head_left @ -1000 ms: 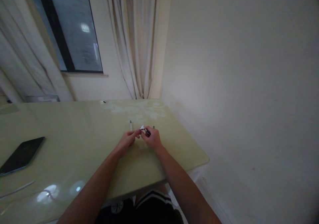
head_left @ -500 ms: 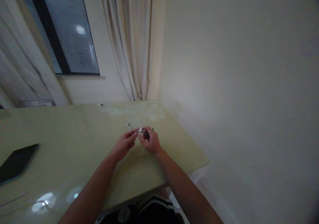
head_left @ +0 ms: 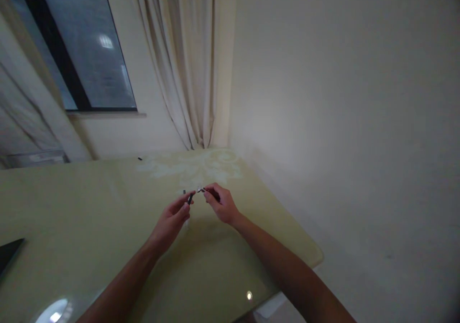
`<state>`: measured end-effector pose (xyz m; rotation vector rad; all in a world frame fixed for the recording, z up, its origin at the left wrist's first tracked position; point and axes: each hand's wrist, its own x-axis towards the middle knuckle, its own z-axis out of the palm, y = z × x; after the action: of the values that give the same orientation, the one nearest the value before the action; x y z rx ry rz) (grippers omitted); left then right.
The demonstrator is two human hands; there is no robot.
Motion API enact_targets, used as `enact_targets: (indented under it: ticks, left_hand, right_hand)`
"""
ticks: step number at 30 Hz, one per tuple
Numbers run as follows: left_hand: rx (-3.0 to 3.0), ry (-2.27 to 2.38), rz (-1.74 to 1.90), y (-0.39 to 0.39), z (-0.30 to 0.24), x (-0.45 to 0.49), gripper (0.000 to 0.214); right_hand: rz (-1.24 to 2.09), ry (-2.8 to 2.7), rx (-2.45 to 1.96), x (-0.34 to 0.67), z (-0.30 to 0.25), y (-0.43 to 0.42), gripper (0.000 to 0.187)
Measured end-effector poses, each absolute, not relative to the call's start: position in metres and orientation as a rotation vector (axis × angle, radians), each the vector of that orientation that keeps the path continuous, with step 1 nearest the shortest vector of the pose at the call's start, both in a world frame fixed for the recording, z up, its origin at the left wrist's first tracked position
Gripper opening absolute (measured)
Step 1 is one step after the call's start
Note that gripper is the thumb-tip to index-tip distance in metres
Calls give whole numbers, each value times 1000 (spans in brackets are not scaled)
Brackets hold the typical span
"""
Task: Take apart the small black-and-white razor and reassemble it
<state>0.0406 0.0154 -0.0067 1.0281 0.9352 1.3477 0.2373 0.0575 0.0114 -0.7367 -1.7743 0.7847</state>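
Note:
Both of my hands are raised a little above the pale green table (head_left: 89, 227), close together. My left hand (head_left: 170, 220) pinches a small dark piece (head_left: 190, 199) between thumb and fingertips. My right hand (head_left: 221, 203) is closed around a thin dark pen-like object (head_left: 208, 192) whose light tip points left toward the left hand's piece. The two pieces are slightly apart. What exactly they are is too small to tell.
A dark phone (head_left: 9, 253) lies at the table's left edge, mostly cut off. A cream curtain (head_left: 187, 59) hangs in the corner beside a dark window (head_left: 75, 45). A plain wall (head_left: 341, 121) runs along the table's right side. A tiny dark item (head_left: 140, 158) lies near the far edge.
The view has shifted so the phone slid toward the left edge. My hands have drawn slightly apart, and the left one now pinches a separate dark piece.

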Motion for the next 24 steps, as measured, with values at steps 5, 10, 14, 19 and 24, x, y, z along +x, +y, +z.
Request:
enact_targets:
  ticks: [5, 10, 14, 19, 24]
  left_hand:
    - [942, 909, 1370, 5, -24, 41, 62]
    - [949, 942, 1340, -7, -26, 43, 60]
    - [960, 969, 1328, -13, -23, 44, 61]
    - [956, 975, 1317, -16, -20, 45, 60]
    - [935, 993, 1292, -20, -18, 48, 62]
  right_hand:
    - [880, -1726, -765, 237, -2, 33, 31]
    - [819, -1808, -744, 235, 1, 16, 26]
    - [750, -1850, -748, 236, 2, 12, 22]
    - [697, -1846, -740, 238, 1, 8, 21]
    - [682, -1881, -712, 237, 3, 4, 17]
